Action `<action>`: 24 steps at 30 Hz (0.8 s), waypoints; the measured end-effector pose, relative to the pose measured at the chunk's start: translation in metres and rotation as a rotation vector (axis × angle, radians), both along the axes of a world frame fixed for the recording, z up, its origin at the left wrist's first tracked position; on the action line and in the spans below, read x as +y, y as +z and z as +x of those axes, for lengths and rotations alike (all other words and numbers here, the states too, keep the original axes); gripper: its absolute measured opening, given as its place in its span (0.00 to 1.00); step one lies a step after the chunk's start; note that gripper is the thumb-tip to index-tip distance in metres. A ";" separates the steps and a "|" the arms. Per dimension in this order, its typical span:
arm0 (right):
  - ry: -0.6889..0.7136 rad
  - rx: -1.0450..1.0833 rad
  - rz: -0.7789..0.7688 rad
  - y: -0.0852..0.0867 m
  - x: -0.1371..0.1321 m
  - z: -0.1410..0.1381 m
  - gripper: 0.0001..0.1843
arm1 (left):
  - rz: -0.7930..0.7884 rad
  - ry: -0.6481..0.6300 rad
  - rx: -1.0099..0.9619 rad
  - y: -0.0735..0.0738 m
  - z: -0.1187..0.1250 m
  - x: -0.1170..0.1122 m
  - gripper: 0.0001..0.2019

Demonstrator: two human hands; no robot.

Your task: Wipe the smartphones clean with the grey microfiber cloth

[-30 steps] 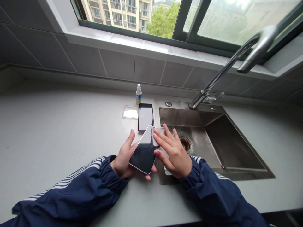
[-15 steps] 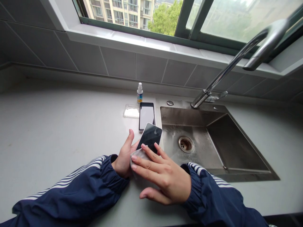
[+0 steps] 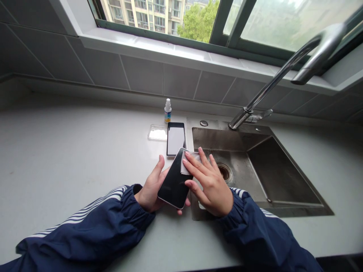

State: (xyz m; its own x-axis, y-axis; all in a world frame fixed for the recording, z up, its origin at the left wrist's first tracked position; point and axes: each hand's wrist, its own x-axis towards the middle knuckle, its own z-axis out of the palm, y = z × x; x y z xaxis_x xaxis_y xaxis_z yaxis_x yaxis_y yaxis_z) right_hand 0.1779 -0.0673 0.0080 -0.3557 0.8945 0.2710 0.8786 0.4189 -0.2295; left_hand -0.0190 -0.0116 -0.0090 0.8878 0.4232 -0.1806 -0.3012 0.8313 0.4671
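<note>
My left hand point(image 3: 150, 192) supports a smartphone point(image 3: 173, 189) from beneath, its dark screen facing up and its top tilted to the right. The thumb is raised off the phone's left side, and a few fingertips show past the right edge. Over the upper part of the screen, my right hand point(image 3: 212, 186) presses a light grey cleaning cloth point(image 3: 185, 169) flat under its fingers. The cloth's zigzag edge shows on the glass; the rest is hidden by the hand. Just beyond lies a second smartphone point(image 3: 175, 140) on the counter, partly behind the held one.
A small white spray bottle point(image 3: 168, 112) stands behind the second phone, with a clear phone case point(image 3: 157, 133) to its left. On the right, a steel sink point(image 3: 300, 210) is set into the white counter point(image 3: 70, 151). A chrome faucet point(image 3: 272, 81) arches over it below the window.
My right hand has slid the cloth from the phone's lower end up to its top right, uncovering the lower screen. My left hand keeps hold of the phone in nearly the same place.
</note>
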 end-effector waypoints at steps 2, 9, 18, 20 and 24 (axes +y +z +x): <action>-0.066 0.016 0.003 -0.001 0.002 0.001 0.29 | 0.001 0.001 0.022 -0.001 0.000 0.000 0.42; -0.154 0.073 0.004 -0.006 0.004 0.001 0.29 | 0.071 -0.016 0.014 -0.001 0.001 -0.001 0.44; 0.098 0.014 -0.009 0.000 -0.002 -0.008 0.32 | 0.147 -0.047 0.103 0.003 0.001 -0.006 0.42; 0.187 -0.014 -0.023 0.002 -0.006 -0.013 0.32 | 0.098 -0.022 0.104 0.003 0.002 -0.007 0.42; 0.312 -0.012 -0.020 0.005 -0.015 -0.022 0.34 | -0.056 0.167 0.080 0.004 0.007 -0.007 0.43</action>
